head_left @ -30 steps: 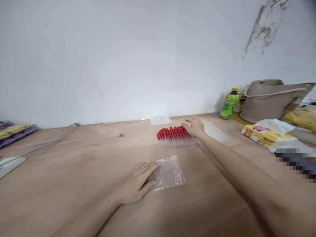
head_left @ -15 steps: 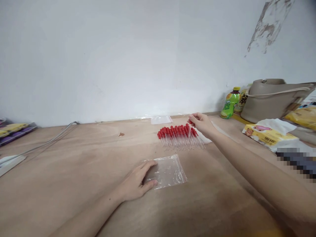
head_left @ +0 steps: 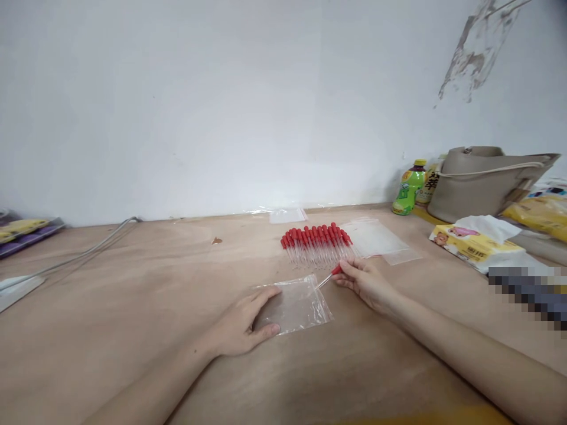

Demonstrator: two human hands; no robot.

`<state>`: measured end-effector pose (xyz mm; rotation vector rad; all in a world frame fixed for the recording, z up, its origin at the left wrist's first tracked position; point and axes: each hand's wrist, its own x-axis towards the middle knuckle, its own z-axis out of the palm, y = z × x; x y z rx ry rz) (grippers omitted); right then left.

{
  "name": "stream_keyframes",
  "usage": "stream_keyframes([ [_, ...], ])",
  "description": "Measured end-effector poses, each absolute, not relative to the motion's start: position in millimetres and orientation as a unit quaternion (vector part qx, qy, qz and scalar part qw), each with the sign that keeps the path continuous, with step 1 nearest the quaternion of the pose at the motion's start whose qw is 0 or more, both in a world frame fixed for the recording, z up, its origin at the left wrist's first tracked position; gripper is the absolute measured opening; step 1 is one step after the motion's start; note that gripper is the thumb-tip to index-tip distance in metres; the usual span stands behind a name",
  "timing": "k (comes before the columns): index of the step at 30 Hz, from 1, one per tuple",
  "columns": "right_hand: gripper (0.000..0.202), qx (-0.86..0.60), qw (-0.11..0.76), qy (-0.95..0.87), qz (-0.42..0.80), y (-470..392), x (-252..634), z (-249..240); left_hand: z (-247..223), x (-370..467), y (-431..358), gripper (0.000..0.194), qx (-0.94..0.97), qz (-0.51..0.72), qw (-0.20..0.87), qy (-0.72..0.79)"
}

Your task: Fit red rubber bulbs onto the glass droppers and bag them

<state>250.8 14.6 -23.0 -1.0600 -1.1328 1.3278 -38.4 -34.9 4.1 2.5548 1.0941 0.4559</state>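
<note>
A clear zip-lock bag (head_left: 299, 304) lies flat on the wooden table. My left hand (head_left: 248, 321) rests on its left end, thumb and fingers spread apart. In my right hand (head_left: 361, 282) a dropper (head_left: 336, 270) with a red rubber bulb and a clear thin tube is pinched by the bulb. Its tube slants down to the left, and the tip is at the bag's right edge; whether it is inside the bag I cannot tell. Just behind, a row of several red-bulbed droppers (head_left: 315, 239) lies side by side, tubes toward me.
Right of the row lies a stack of clear bags (head_left: 376, 237), and another bag (head_left: 287, 216) is by the wall. A tissue pack (head_left: 478, 245), a green bottle (head_left: 410, 188) and a beige handbag (head_left: 482, 183) stand at right. A grey cable (head_left: 88, 254) runs along the left.
My right hand has come from the dropper row toward me, bringing one dropper to the right edge of the bag. My left hand has stayed on the bag.
</note>
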Motion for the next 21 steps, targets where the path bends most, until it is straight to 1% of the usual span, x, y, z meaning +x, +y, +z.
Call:
stream_keyframes([
  [2, 0.031, -0.435, 0.465, -0.540, 0.550, 10, 254, -23, 5, -41, -34, 0.059, 0.903, 0.144, 0.160, 0.372],
  [5, 0.027, -0.432, 0.382, -0.674, 0.462, 5, 260, -20, 6, -41, -33, 0.061, 0.906, 0.134, 0.155, 0.370],
  [8, 0.022, -0.413, 0.331, -0.745, 0.406, 0, 261, -17, 6, -40, -33, 0.060, 0.910, 0.131, 0.149, 0.365],
  [16, 0.022, -0.390, 0.314, -0.749, 0.433, -7, 239, -19, 6, -39, -31, 0.061, 0.913, 0.132, 0.139, 0.360],
  [18, 0.021, -0.376, 0.311, -0.766, 0.419, -7, 235, -18, 6, -38, -31, 0.061, 0.914, 0.131, 0.138, 0.358],
  [21, 0.023, -0.345, 0.335, -0.801, 0.358, -7, 230, -18, 6, -37, -31, 0.060, 0.915, 0.135, 0.142, 0.353],
])
